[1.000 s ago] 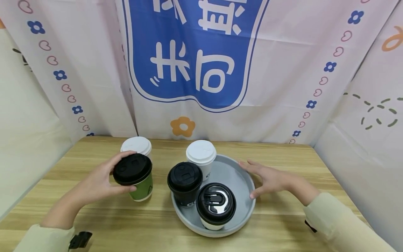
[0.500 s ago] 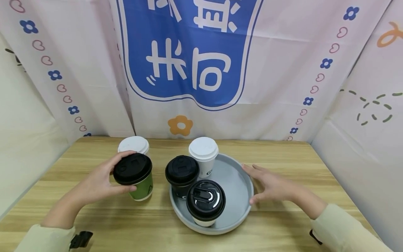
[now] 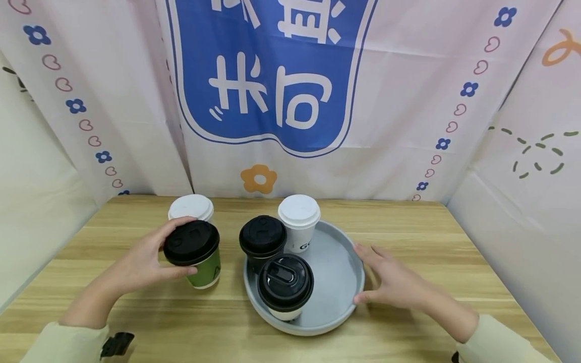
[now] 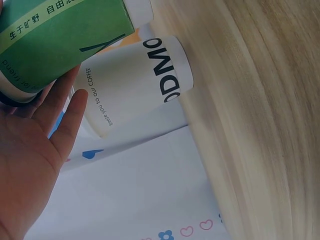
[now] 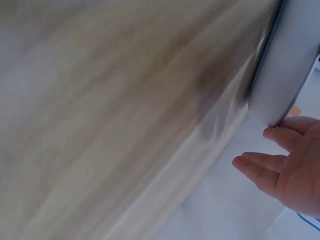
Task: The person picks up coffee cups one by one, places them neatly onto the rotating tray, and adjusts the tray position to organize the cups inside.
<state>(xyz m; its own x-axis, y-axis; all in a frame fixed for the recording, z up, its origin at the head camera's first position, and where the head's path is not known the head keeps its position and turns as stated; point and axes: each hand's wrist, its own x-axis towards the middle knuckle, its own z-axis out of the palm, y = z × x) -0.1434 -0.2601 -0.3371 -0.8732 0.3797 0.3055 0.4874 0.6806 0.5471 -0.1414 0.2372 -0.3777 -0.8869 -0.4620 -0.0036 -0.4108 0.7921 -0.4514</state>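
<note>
My left hand (image 3: 136,264) holds a green paper coffee cup (image 3: 205,269) with a black lid, thumb on the near side and fingers on the far side. Close behind it stands a white cup (image 3: 191,205), partly hidden; the left wrist view shows dark lettering on its side. My right hand (image 3: 395,280) touches the right rim of a round grey tray (image 3: 336,282) with spread fingers and thumb. On the tray's left half stand a white-lidded cup (image 3: 299,222), a black cup (image 3: 262,237) and a white cup with a glossy black lid (image 3: 286,285).
Everything stands on a wood-grain table (image 3: 408,227). A printed cloth (image 3: 399,101) hangs behind its back edge, with pale cloth walls on both sides. The tray's right half shows bare grey surface.
The tray has turned clockwise: its white-lidded cup moved right, the black cup backward and the glossy-lidded cup left. My right hand moved nearer along the rim. My left hand stayed nearly still.
</note>
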